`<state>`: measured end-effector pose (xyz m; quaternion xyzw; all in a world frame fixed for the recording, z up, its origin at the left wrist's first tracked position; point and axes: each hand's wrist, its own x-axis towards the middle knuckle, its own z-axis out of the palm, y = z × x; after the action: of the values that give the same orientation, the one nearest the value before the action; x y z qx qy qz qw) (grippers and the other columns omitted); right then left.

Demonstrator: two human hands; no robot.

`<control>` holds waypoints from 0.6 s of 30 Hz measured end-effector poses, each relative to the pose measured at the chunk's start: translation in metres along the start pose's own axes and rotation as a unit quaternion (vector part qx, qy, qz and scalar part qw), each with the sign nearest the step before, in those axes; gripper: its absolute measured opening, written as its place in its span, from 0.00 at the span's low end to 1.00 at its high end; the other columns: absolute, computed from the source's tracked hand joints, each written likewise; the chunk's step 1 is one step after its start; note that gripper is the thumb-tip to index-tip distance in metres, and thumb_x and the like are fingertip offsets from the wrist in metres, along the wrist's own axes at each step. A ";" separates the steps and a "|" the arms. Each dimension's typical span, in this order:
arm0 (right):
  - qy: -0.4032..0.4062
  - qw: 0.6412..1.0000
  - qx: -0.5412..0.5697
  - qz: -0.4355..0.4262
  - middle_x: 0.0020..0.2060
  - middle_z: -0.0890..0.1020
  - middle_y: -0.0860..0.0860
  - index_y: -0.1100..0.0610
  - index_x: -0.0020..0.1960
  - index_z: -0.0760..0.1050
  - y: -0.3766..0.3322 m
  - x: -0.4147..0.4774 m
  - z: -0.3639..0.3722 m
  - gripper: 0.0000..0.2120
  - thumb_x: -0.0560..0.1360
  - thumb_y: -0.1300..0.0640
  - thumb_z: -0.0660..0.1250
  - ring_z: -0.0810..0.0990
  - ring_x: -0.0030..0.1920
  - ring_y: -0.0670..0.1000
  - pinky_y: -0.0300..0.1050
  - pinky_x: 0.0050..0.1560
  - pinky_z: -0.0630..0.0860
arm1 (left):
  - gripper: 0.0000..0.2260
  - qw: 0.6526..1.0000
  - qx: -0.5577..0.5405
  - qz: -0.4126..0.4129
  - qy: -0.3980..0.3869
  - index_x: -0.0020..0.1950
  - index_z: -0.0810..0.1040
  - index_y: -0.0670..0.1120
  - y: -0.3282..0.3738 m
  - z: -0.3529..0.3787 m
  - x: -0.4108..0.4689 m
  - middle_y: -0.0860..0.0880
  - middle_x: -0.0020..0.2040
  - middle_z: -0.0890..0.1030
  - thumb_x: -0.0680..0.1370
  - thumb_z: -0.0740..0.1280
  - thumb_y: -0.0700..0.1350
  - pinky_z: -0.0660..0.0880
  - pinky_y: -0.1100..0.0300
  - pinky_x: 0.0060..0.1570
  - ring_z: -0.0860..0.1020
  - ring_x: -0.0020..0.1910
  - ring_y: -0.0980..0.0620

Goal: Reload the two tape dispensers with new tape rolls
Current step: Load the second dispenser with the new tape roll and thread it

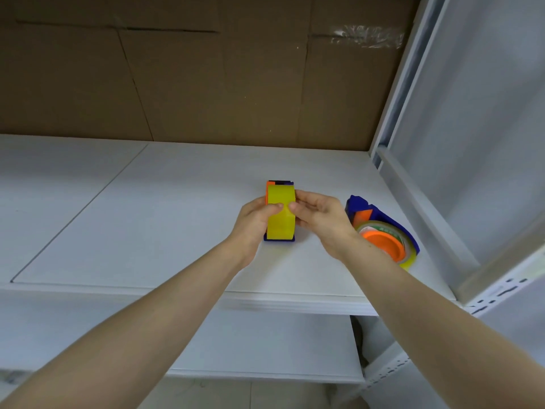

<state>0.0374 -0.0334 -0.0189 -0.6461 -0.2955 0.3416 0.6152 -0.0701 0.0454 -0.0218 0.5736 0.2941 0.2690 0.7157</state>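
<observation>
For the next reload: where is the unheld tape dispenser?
Head view: the unheld tape dispenser lies on the white shelf, right side, beside the right hand.

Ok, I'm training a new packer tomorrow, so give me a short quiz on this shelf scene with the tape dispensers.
1. True or false: the left hand and right hand both hold the upright dispenser carrying the yellow roll.
2. The second dispenser lies: A) left of the hands; B) right of the hands, on its side; C) on the lower shelf.
3. Fill in: behind the white shelf stands brown ____.

Key: 1 true; 2 B; 3 cardboard.
</observation>
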 end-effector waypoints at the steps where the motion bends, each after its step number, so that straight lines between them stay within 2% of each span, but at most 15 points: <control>1: 0.003 1.000 -0.009 -0.017 0.61 0.78 0.62 0.67 0.67 0.69 0.002 -0.002 0.001 0.21 0.75 0.66 0.65 0.78 0.61 0.59 0.51 0.60 0.77 | 0.08 1.000 0.001 0.002 0.007 0.50 0.79 0.47 0.000 0.001 -0.001 0.45 0.47 0.82 0.78 0.62 0.38 0.76 0.54 0.52 0.80 0.45 0.48; 4: 0.020 0.996 -0.056 -0.063 0.60 0.79 0.62 0.67 0.66 0.70 0.006 -0.005 0.001 0.21 0.74 0.66 0.66 0.78 0.60 0.59 0.51 0.63 0.75 | 0.08 1.000 0.008 0.002 0.029 0.45 0.78 0.48 0.001 0.006 0.000 0.46 0.42 0.80 0.78 0.61 0.40 0.76 0.58 0.43 0.79 0.40 0.50; 7: 0.014 0.988 -0.111 -0.110 0.59 0.80 0.57 0.65 0.66 0.71 0.012 -0.014 0.005 0.19 0.75 0.65 0.65 0.79 0.57 0.52 0.40 0.60 0.76 | 0.09 0.998 0.037 -0.004 0.057 0.42 0.76 0.46 0.004 0.010 0.001 0.46 0.38 0.78 0.79 0.58 0.42 0.72 0.61 0.35 0.76 0.36 0.50; 9: 0.025 0.984 -0.127 -0.121 0.58 0.80 0.56 0.64 0.66 0.72 0.016 -0.020 0.007 0.19 0.75 0.64 0.65 0.79 0.57 0.51 0.33 0.57 0.76 | 0.10 0.996 0.059 0.000 0.065 0.42 0.74 0.45 0.004 0.011 0.001 0.46 0.38 0.76 0.79 0.56 0.43 0.71 0.61 0.35 0.74 0.36 0.49; 11: 0.049 0.991 -0.086 -0.094 0.57 0.81 0.56 0.63 0.64 0.74 0.018 -0.022 0.006 0.18 0.75 0.64 0.66 0.80 0.55 0.51 0.30 0.54 0.76 | 0.09 0.996 0.066 0.003 0.062 0.44 0.74 0.44 0.003 0.010 0.000 0.47 0.39 0.76 0.79 0.56 0.43 0.70 0.61 0.35 0.74 0.37 0.50; 12: 0.058 0.996 -0.035 -0.059 0.56 0.81 0.57 0.63 0.62 0.76 0.015 -0.020 0.007 0.16 0.75 0.64 0.66 0.80 0.55 0.52 0.36 0.56 0.78 | 0.08 0.996 0.065 0.005 0.057 0.46 0.73 0.43 0.003 0.011 -0.001 0.47 0.39 0.75 0.78 0.57 0.44 0.70 0.61 0.34 0.74 0.36 0.51; 14: 0.074 0.997 0.024 0.020 0.53 0.83 0.56 0.59 0.55 0.79 0.007 -0.010 0.008 0.11 0.76 0.56 0.65 0.81 0.55 0.55 0.51 0.61 0.77 | 0.08 0.997 0.070 0.010 0.043 0.45 0.72 0.44 0.001 0.011 -0.003 0.47 0.39 0.75 0.75 0.58 0.47 0.70 0.62 0.34 0.73 0.37 0.52; 16: 0.069 0.996 0.002 0.055 0.50 0.83 0.55 0.57 0.50 0.78 -0.002 -0.002 0.011 0.12 0.78 0.49 0.61 0.81 0.53 0.56 0.53 0.61 0.76 | 0.07 0.997 0.073 0.017 0.033 0.42 0.71 0.46 0.000 0.013 -0.005 0.48 0.38 0.74 0.77 0.57 0.45 0.71 0.66 0.32 0.73 0.36 0.53; 18: 0.061 0.997 -0.035 0.037 0.48 0.82 0.60 0.59 0.47 0.77 -0.005 0.001 0.018 0.15 0.80 0.50 0.57 0.81 0.51 0.59 0.56 0.60 0.76 | 0.10 0.997 0.066 0.023 0.035 0.39 0.70 0.47 -0.001 0.013 -0.006 0.49 0.36 0.74 0.79 0.55 0.40 0.70 0.71 0.26 0.74 0.33 0.55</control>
<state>0.0240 -0.0214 -0.0147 -0.6973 -0.2452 0.3134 0.5962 -0.0647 0.0321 -0.0195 0.6162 0.3231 0.2855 0.6591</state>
